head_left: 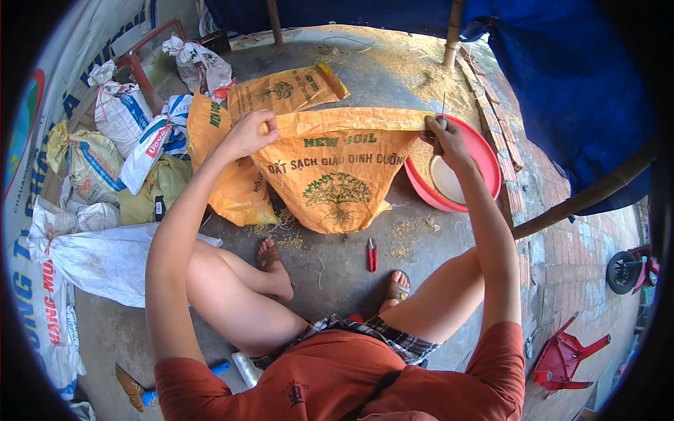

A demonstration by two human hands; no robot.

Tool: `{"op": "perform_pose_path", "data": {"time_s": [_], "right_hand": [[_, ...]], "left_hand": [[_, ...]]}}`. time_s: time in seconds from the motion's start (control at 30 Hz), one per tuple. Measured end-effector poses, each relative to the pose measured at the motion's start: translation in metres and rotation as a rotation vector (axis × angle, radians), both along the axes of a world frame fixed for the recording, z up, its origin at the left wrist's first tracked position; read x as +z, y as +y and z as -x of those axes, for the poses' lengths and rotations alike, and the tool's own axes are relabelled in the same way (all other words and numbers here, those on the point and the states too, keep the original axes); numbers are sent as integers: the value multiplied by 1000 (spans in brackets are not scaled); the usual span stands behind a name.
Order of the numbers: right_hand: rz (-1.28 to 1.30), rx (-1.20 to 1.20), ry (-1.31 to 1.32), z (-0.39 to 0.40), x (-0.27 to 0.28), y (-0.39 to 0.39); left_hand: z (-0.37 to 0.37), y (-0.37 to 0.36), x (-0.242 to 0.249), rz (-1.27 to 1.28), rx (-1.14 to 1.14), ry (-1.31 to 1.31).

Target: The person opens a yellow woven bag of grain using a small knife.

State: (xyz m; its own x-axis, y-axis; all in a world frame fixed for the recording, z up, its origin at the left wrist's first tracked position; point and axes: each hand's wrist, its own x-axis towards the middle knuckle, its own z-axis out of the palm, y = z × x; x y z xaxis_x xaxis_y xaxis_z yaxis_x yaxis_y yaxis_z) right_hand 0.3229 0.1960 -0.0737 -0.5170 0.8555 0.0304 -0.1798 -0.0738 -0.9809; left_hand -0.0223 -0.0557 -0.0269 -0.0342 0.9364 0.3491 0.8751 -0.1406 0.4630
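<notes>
An orange printed sack (340,165) is stretched between my two hands, its upper edge folded over into a band. My left hand (254,133) is closed on the band's left end. The right end is pinched by my right hand (444,133), which also has a thin metal needle or spike (444,105) standing up from it, with a dark handle partly hidden in the fingers. Just beyond that hand, a red basin (491,168) holds grain and a pale round sieve-like thing (448,177). Red-handled snips (372,256) lie on the floor below the sack.
More orange sacks (291,88) lie behind and left. Several tied white sacks (126,116) stand at the left. Loose grain (421,77) covers the floor at the back. A bamboo pole (590,196) slants at the right, above an overturned red stool (565,358).
</notes>
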Motion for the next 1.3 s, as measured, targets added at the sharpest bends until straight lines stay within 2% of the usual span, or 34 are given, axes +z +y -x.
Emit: {"op": "perform_pose_path", "data": {"time_s": [0.2, 0.33, 0.4, 0.43, 0.5, 0.53, 0.6, 0.83, 0.9, 0.97, 1.0, 1.07, 1.1, 1.17, 1.23, 1.3], "right_hand": [[-45, -12, -106, -4, 1, -1], [-56, -66, 26, 4, -3, 0], [-46, -89, 69, 5, 1, -3], [-43, -97, 69, 5, 3, -4], [-41, -104, 68, 5, 10, -9], [-55, -142, 62, 4, 15, -13], [-71, -176, 61, 3, 27, -21], [-362, -335, 68, -13, 56, -28], [-335, -309, 91, -15, 53, -20], [-168, -345, 32, -13, 28, 0], [-91, -366, -5, -12, 9, 10], [-6, -385, -46, -14, -4, 19], [15, -369, -35, -14, -2, 22], [38, -344, -22, -13, 1, 23], [-576, -562, -337, -12, 20, 6], [-739, -627, -374, 3, 47, -21]], "left_hand": [[-2, 5, -2, -27, 33, 17], [-15, -1, -2, -55, 91, 112], [-18, -1, -7, -204, 108, 280], [-18, -1, -10, -202, 105, 280], [-19, -2, -14, -323, 152, 493], [-19, -1, -13, -322, 154, 489], [-16, 4, -3, -530, 133, 658], [-22, 13, 39, -738, 123, 794], [-18, 20, 31, -711, 108, 762], [-17, 31, 11, -495, 49, 840], [-20, 35, 4, -493, 43, 835], [-26, 40, -8, -337, -43, 518], [-28, 40, -5, -331, -42, 515], [-28, 38, 14, -76, -33, 297], [-24, 36, 29, 7, -64, 221], [-23, 35, 31, 88, -108, 141]]}}
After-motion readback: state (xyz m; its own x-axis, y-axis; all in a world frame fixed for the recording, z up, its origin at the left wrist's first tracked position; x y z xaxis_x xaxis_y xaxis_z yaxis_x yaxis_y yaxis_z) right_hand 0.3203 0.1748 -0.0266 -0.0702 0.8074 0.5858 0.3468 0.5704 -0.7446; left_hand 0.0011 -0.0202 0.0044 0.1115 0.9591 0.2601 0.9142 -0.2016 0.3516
